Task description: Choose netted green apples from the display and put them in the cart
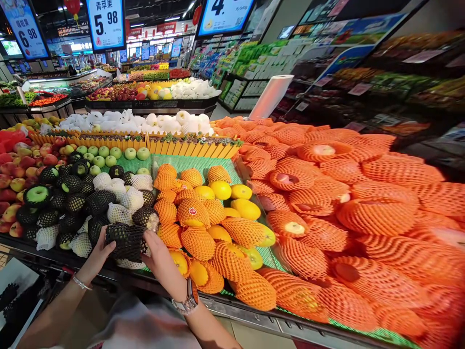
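Observation:
Both my hands are at the front edge of the fruit stand, one on each side of a fruit in a black foam net (124, 241). My left hand (100, 252) has its thumb and fingers closed on the left side of it. On its right side, my right hand (159, 254) curls its fingers round the net. The fruit inside is hidden by the black mesh. Around it lie green apples in black nets (70, 184) and fruits in white nets (119, 213). Just right of my right hand are yellow fruits in orange nets (198, 242).
Large fruits in orange-red nets (312, 232) are heaped on the right. Red apples (10, 184) lie at far left, bare green apples (109, 157) behind. A yellow picket divider (192, 148) crosses the stand. A bag roll (271, 97) stands upright behind; price screens (106, 24) hang above.

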A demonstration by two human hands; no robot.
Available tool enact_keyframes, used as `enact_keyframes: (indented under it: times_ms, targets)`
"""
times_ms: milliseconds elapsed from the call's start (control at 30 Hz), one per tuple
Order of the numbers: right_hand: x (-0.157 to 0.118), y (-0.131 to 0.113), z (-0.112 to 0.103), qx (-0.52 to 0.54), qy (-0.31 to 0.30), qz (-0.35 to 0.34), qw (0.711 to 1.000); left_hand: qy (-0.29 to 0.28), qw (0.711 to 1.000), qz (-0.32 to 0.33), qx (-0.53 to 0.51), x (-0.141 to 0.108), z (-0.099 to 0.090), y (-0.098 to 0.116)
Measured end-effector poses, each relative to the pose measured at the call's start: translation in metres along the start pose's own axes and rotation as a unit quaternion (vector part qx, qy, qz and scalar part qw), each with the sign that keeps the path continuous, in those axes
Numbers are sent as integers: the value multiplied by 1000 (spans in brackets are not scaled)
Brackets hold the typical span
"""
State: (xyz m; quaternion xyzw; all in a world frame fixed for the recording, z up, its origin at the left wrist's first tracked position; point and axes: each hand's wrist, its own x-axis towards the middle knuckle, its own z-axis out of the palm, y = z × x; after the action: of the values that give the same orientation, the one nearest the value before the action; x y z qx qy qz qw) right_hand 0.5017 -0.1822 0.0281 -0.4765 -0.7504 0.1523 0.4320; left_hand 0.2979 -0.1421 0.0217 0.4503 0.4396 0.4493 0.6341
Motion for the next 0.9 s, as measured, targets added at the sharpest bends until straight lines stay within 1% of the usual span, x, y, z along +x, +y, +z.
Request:
enact_keyframes:
  times_ms: [33, 100, 200, 267, 333, 433, 500, 533, 567, 600, 667, 733, 800, 867, 900]
  targets:
    - [-2, -1, 1, 8, -7, -10, 1000, -19, 999, 29, 24, 0, 2, 2]
    - [-6, -3, 2, 26, -7, -36, 999, -41, 996, 56, 60, 0, 3, 5]
    - [-11, -7, 6, 53, 17, -49, 997, -38, 994, 52, 87, 1, 1, 2]
    - [-14, -8, 10, 60, 17, -27, 998, -22, 995, 46, 88, 2, 0, -3]
    - [-17, -5, 15, 59, 9, 8, 998, -6, 995, 58, 83, 1, 1, -8]
    - [-20, 0, 22, 75, 1, 52, 996, 4, 989, 121, 84, -4, 5, -10]
    - [-20, 2, 24, 107, 0, 67, 992, -11, 981, 173, 85, -9, 9, -8]
    - [-19, 2, 24, 127, 2, 63, 990, -21, 978, 187, 86, -11, 10, -7]
    - [-18, 2, 24, 149, 5, 53, 987, -26, 978, 188, 88, -13, 11, -5]
    - [-17, 2, 23, 170, 9, 38, 985, -26, 980, 176, 92, -15, 12, -5]
    - [-14, 2, 23, 202, 11, 11, 979, -11, 986, 133, 104, -17, 11, -6]
    - [-15, 4, 25, 214, 5, 5, 977, 4, 989, 97, 115, -18, 9, -11]
    - [-17, 6, 31, 212, 11, 7, 977, 30, 990, 78, 117, -18, 8, -17]
    - [-20, 8, 39, 204, 43, 10, 978, 70, 987, 68, 125, -18, 10, -21]
    - [-21, 8, 43, 199, 64, 14, 978, 88, 984, 74, 135, -18, 12, -20]
